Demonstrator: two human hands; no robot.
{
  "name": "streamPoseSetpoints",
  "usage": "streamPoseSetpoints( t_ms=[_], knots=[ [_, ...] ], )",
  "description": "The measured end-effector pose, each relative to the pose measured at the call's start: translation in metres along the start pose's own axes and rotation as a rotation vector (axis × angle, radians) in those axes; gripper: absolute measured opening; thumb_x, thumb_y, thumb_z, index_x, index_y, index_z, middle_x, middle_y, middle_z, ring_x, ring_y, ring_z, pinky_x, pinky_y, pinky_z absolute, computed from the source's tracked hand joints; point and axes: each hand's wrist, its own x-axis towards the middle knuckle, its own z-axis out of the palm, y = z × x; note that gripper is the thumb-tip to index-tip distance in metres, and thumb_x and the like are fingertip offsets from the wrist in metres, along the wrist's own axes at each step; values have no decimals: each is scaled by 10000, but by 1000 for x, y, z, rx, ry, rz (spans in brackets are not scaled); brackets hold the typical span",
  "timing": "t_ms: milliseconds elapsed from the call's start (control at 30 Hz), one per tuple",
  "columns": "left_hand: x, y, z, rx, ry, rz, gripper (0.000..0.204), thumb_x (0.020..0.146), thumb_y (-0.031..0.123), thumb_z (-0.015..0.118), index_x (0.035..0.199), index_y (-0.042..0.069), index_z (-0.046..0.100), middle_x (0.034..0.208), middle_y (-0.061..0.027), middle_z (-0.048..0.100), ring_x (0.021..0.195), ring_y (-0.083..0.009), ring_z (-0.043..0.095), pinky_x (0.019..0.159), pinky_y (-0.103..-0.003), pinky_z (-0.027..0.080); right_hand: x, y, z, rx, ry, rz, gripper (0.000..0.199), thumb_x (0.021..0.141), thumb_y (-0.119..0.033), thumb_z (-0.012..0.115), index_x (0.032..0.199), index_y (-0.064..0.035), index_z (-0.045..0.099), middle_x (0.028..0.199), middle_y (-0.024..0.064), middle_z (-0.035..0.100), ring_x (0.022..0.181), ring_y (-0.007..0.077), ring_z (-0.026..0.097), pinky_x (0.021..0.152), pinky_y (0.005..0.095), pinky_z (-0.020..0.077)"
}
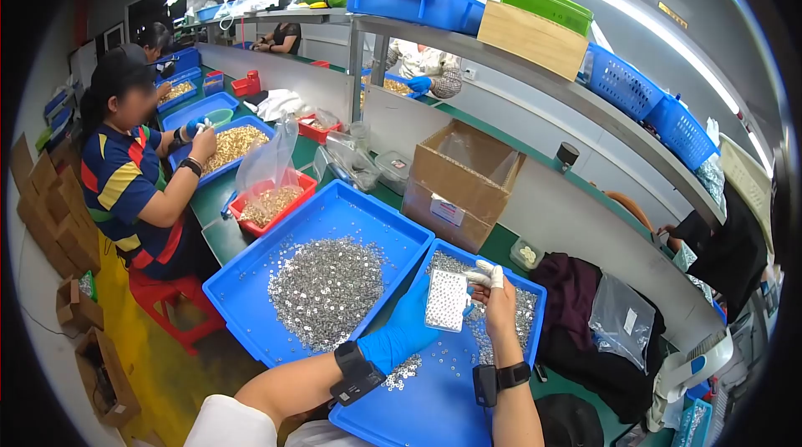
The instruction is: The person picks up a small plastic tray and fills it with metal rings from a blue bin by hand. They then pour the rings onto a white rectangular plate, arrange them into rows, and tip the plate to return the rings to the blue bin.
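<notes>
My left hand (405, 326), in a blue glove, holds a small white rectangular tray (446, 300) studded with tiny silver parts. My right hand (494, 290), with white finger cots on the fingertips, grips the tray's right edge. Both hands hover over a blue bin (434, 401) scattered with small silver parts. To the left lies a second blue bin (242, 301) with a large heap of the same silver parts (327, 288). Black bands sit on both my wrists.
A person in a striped shirt (125, 184) works at the left over bins of yellowish parts. A red tray with a plastic bag (271, 196), an open cardboard box (462, 180), dark cloth (576, 297) and shelves with blue baskets (647, 100) surround me.
</notes>
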Motion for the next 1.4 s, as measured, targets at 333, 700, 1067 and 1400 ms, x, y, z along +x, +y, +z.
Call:
streamPoseSetpoints(
  t_ms=[333, 700, 1067, 1400],
  knots=[
    [19, 13, -34, -8, -147, -12, 440, 941, 296, 299, 1225, -25, 400, 1187, -194, 497, 1046, -325, 522, 891, -448, 439, -7, 15, -2, -51, -29, 61, 422, 950, -354, 340, 1088, -28, 571, 838, 37, 606, 680, 81, 540, 613, 212, 453],
    [12, 9, -21, 45, -61, 16, 448, 940, 311, 294, 1217, -19, 414, 1179, -195, 503, 1028, -324, 536, 886, -439, 444, -12, 16, 5, -107, -28, 65, 396, 948, -341, 362, 1104, -50, 581, 783, -10, 563, 649, 61, 476, 602, 210, 419],
    [0, -1, -2, 90, 12, 16, 428, 943, 340, 323, 1199, 13, 430, 1143, -155, 521, 1012, -282, 542, 880, -418, 456, -6, 13, 0, -191, -55, -19, 415, 942, -364, 380, 1028, -45, 631, 705, -28, 528, 594, 54, 444, 544, 186, 374],
    [12, -6, -32, 95, -159, 3, 407, 942, 343, 344, 1230, 62, 403, 1158, -115, 520, 1009, -266, 543, 897, -433, 446, -7, 4, -3, -174, -21, -35, 475, 939, -386, 366, 891, -7, 650, 742, 11, 589, 596, 61, 478, 531, 198, 383]
  ],
)
